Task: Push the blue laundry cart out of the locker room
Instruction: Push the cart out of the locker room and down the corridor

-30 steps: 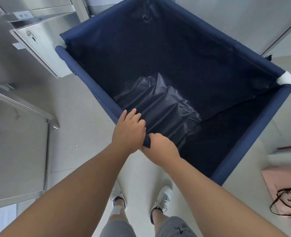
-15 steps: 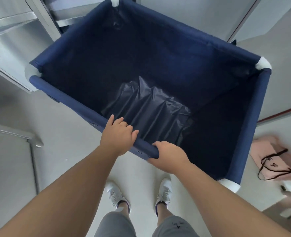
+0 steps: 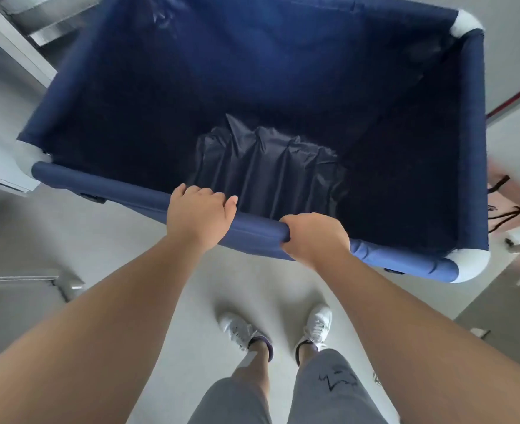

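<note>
The blue laundry cart [image 3: 283,87]: both hands, left hand [image 3: 198,216] and right hand [image 3: 315,238], clamp its near rail [image 3: 99,186]; better to push evenly, steering clear of the lockers [image 3: 5,71] beyond the left hand.

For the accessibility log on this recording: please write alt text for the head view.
Seen from above, a person's left hand and right hand hold the near rail of a blue laundry cart; crumpled dark plastic lies inside. White sneakers stand on pale floor, metal lockers at left, a pink bag at right.
</note>
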The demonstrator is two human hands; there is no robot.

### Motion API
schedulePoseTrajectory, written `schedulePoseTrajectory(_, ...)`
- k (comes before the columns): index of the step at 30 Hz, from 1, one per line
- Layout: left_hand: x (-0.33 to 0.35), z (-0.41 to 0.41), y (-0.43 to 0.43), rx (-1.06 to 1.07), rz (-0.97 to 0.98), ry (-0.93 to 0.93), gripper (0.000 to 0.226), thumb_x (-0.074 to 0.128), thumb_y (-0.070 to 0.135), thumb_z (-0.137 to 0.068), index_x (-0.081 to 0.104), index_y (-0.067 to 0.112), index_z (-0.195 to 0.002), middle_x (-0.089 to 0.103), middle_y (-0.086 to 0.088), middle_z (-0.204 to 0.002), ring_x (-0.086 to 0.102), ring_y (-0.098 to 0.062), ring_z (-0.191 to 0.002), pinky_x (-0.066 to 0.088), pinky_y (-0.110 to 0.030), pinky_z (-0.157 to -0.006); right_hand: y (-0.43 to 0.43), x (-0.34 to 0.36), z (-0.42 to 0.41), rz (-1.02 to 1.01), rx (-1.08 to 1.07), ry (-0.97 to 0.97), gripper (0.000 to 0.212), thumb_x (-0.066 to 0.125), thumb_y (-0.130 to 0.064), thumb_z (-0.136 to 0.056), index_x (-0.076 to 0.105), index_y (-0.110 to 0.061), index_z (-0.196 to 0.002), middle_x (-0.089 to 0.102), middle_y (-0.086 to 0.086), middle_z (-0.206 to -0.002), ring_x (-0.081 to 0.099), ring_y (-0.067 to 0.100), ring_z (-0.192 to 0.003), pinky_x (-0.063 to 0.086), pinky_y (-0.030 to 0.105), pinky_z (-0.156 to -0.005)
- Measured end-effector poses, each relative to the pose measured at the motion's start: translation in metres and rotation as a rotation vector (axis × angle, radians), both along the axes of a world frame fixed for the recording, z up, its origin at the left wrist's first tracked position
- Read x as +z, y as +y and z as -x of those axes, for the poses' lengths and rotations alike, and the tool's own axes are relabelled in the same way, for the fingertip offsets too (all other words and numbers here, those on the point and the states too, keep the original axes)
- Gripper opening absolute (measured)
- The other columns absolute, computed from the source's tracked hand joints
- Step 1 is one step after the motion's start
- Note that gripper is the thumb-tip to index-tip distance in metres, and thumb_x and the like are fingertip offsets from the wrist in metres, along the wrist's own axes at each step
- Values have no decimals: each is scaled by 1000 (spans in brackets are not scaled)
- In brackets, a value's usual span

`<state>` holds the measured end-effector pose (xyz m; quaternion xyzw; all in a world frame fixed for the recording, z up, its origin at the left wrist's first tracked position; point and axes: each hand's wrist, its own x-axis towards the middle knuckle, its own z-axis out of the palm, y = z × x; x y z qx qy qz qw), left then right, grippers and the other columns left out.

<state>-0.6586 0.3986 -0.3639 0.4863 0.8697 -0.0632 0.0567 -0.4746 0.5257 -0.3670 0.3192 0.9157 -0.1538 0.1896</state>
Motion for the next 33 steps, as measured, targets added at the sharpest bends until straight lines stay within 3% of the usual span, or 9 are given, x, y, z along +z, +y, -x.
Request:
schedulePoseTrajectory(3, 0, 15, -13, 43, -29, 42, 56, 20, 40, -98, 60, 14, -68, 63, -5, -66, 50, -29, -70, 37, -47, -99, -1, 5, -7, -31, -6, -17, 29, 48, -20, -82, 63, -37, -99, 61, -10, -69, 55, 16, -60, 34, 30, -50)
schedulePoseTrajectory(7, 1, 19, -25, 22, -11, 85, 57, 14, 38, -97, 50, 15, -59, 44, -1, -52, 39, -26, -58, 29, -38, -67, -1, 6, -25, -193, 56, -75, 31, 49, -30, -91, 61, -45, -115, 64, -12, -85, 47, 19, -78, 29, 32, -73)
schedulePoseTrajectory(13, 4, -29, -23, 12, 19, 54, 58, 5, 41, -96, 40, 19, -54, 36, 3, -47, 42, -24, -56, 27, -37, -66, -17, 14, -47, -319, -122, -248, 36, 59, -30, -89, 57, -37, -125, 58, -3, -110, 49, 23, -107, 33, 37, -100)
schedulePoseTrajectory(16, 2, -55, -25, 39, 46, 7, 58, 8, 43, -98, 40, 18, -56, 42, 3, -49, 42, -24, -55, 28, -37, -66, -45, 20, -41, -309, -101, -113, 51, 59, -27, -89, 46, -31, -139, 54, 1, -126, 46, 27, -120, 22, 47, -116)
schedulePoseTrajectory(20, 2, -82, -33, -21, 15, -85, 31, 25, 35, -98, 45, 18, -81, 54, 1, -73, 45, -25, -64, 28, -37, -64, -95, 26, -26, -219, -75, 171, 63, 63, -23, -85, 40, -29, -143, 49, -3, -134, 38, 22, -131, 14, 48, -120)
schedulePoseTrajectory(23, 6, -84, -51, 13, -55, -150, 27, 29, 33, -98, 42, 16, -81, 58, -1, -79, 49, -25, -70, 33, -36, -60, -120, 25, -31, -159, -78, 266, 61, 61, -21, -86, 41, -28, -143, 47, -4, -138, 33, 21, -135, 10, 47, -121)
schedulePoseTrajectory(28, 14, -71, -108, 118, 48, 17, 49, 21, 40, -100, 60, 14, -85, 65, -4, -81, 52, -26, -75, 37, -38, -72, -154, 23, -36, -101, 9, 300, 70, 58, -15, -85, 34, -28, -149, 42, -5, -146, 27, 19, -140, 3, 46, -123)
schedulePoseTrajectory(30, 16, -68, -124, 128, 116, 66, 56, 19, 41, -99, 64, 16, -78, 66, -3, -76, 53, -27, -78, 38, -42, -94, -169, 22, -34, -82, 31, 310, 68, 56, -15, -85, 35, -27, -149, 43, -4, -146, 28, 20, -140, 3, 45, -122)
schedulePoseTrajectory(33, 13, -67, -147, 175, 177, 86, 59, 17, 43, -97, 65, 19, -73, 66, -1, -74, 55, -27, -90, 17, -47, -117, -190, 18, -34, -69, 54, 300, 66, 53, -16, -88, 33, -25, -150, 39, -1, -151, 20, 23, -146, -2, 45, -122)
